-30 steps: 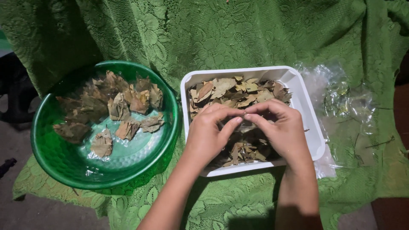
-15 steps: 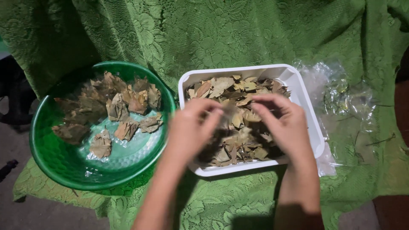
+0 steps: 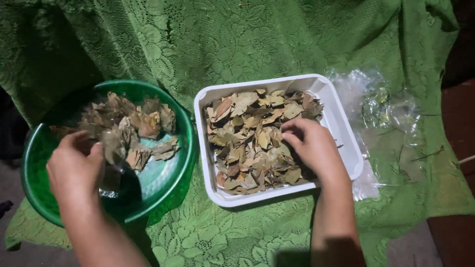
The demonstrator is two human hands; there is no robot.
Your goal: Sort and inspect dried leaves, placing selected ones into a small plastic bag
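Under the left hand, bowl part hidden

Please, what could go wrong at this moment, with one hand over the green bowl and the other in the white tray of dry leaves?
1. The green bowl seems to sit near the edge of the green lace cloth; the left hand pressing there might tip it.
2. The dry leaves look brittle; the right hand resting on them may crumble some.
3. The clear plastic bag lies loose beside the white tray, so a sleeve or arm could sweep it off.
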